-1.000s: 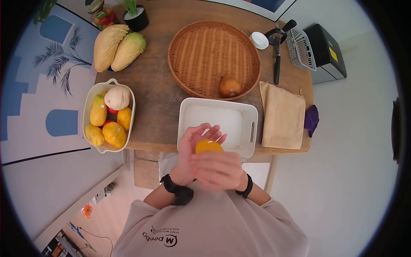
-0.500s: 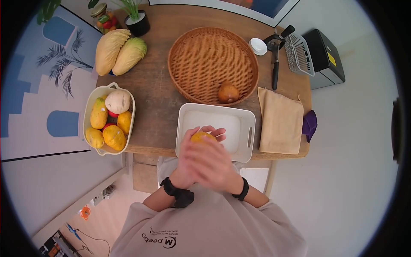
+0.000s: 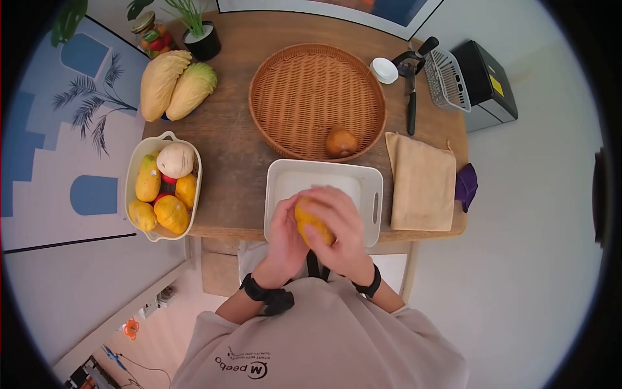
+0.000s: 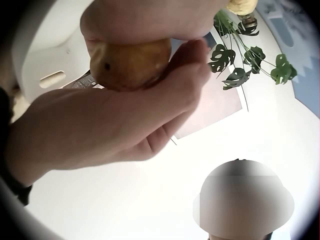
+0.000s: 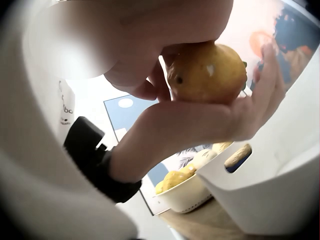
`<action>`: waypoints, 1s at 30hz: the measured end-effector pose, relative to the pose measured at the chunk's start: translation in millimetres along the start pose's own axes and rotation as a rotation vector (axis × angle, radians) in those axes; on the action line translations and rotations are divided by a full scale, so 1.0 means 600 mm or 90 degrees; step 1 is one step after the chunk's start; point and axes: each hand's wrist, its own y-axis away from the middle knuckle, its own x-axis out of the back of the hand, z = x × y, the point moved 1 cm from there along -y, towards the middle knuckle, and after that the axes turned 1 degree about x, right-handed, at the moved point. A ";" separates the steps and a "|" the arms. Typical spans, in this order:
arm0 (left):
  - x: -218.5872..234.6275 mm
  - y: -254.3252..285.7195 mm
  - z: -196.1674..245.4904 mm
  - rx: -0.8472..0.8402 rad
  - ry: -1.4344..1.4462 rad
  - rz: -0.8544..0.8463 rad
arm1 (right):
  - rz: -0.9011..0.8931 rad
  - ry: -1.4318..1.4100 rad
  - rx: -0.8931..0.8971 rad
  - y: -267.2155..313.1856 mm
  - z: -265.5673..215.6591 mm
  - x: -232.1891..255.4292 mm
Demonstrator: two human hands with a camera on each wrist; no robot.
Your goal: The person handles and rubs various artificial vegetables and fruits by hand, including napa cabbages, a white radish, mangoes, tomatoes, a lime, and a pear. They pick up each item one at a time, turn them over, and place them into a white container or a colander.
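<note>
A yellow fruit with small dark spots (image 3: pixel 313 222) is held between both hands over the near edge of the white rectangular bin (image 3: pixel 277 170). The left hand (image 3: pixel 285 240) cups it from the left and, in the left wrist view, from below; the fruit (image 4: pixel 131 65) rests against that palm (image 4: pixel 120 112). Over its top and right side curl the fingers of the right hand (image 3: pixel 340 233). In the right wrist view the fruit (image 5: pixel 207 74) lies between the right hand (image 5: pixel 165 25) above and the left hand (image 5: pixel 190 125) below.
A round wicker tray (image 3: pixel 311 97) holds a brown fruit (image 3: pixel 341 141). On the left stands a cream basket (image 3: pixel 134 170) of yellow and white produce, with cabbages (image 3: pixel 192 91) behind it. At right lie a folded cloth (image 3: pixel 422 185), a knife (image 3: pixel 411 110) and a purple item (image 3: pixel 466 187).
The right hand has moved from below and across the fruit to its top and right side, exposing more of the fruit. The fruit stays between the hands, now standing more lengthwise.
</note>
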 end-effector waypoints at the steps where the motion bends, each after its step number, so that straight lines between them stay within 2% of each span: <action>1: -0.015 0.002 0.002 -0.003 0.002 0.059 | -0.024 0.005 0.008 0.001 -0.002 0.000; 2: -0.022 0.003 0.003 -0.004 0.002 0.119 | -0.047 0.010 0.015 0.006 -0.008 -0.002; 3: -0.010 0.000 -0.001 -0.027 -0.001 0.032 | -0.067 0.014 0.020 0.012 -0.015 -0.005; 4: 0.014 -0.006 -0.010 -0.049 -0.005 -0.056 | -0.126 0.025 0.109 0.021 -0.026 -0.011; 5: 0.023 -0.009 -0.010 -0.066 -0.010 -0.145 | -0.136 0.040 0.120 0.027 -0.029 -0.011; 6: 0.031 -0.014 -0.013 -0.012 0.007 -0.115 | -0.147 0.056 0.133 0.032 -0.030 -0.011; 7: 0.024 -0.013 -0.010 -0.004 0.014 -0.054 | -0.161 0.072 0.148 0.034 -0.027 -0.011; 9: 0.003 -0.001 -0.010 0.010 0.032 0.072 | -0.027 -0.018 -0.016 0.013 -0.001 -0.002; 10: 0.001 -0.002 -0.009 0.005 0.019 0.057 | 0.038 -0.062 -0.097 0.006 0.008 0.002; 13: 0.006 0.000 -0.003 -0.007 -0.002 -0.113 | -0.094 0.025 0.077 0.022 -0.009 -0.009; 14: 0.019 -0.009 -0.012 0.027 0.096 -0.163 | -0.136 0.052 0.126 0.028 -0.034 -0.017; 17: 0.026 -0.010 -0.013 0.049 0.061 -0.056 | -0.082 0.049 0.099 0.017 -0.016 -0.006; 20: -0.006 -0.003 -0.007 0.024 0.038 0.056 | 0.116 -0.052 -0.131 0.012 0.007 -0.001; 23: 0.016 -0.008 -0.007 0.033 0.077 -0.073 | -0.040 0.005 0.051 0.039 -0.007 -0.014; 25: 0.028 -0.016 -0.010 0.012 0.111 -0.207 | -0.130 0.064 0.115 0.052 -0.013 -0.022; 26: 0.029 -0.018 -0.010 0.001 0.128 -0.274 | -0.096 0.055 0.089 0.043 -0.009 -0.017; 29: 0.003 -0.003 -0.007 0.023 0.006 0.031 | 0.043 -0.008 -0.051 0.017 0.002 -0.008; 30: 0.000 -0.001 -0.005 0.019 -0.011 0.037 | 0.097 -0.033 -0.107 0.014 0.006 -0.006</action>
